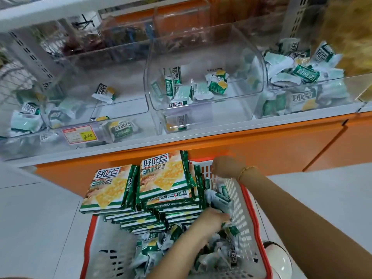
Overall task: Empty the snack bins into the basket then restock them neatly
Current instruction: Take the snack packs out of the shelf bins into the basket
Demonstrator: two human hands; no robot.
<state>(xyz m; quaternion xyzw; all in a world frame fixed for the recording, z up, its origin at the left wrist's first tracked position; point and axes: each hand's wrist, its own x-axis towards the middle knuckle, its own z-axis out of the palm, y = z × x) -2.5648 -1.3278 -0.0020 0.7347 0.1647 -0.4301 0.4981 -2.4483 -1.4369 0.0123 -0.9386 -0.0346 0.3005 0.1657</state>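
Observation:
A white lattice basket with a red rim (259, 224) stands on the floor below the shelf. Large flat green-and-yellow cracker packs (165, 176) are stacked at its far end, and small green-and-white snack packets (153, 248) lie loose at its near end. My left hand (211, 220) reaches among the small packets by the right wall, its fingers curled into them. My right hand (225, 167) curls over the basket's far right corner. On the shelf stand clear bins: the left bin (120, 81) holds few packets, the middle bin (251, 57) several, the right bin (322, 91) many.
An orange shelf base (241, 146) runs behind the basket. A price tag (79, 133) hangs on the front of the left bin. Further clear bins (130, 27) with other snacks sit on the tier behind. White floor tiles (40, 218) surround the basket, and a white shoe (277, 258) is beside it.

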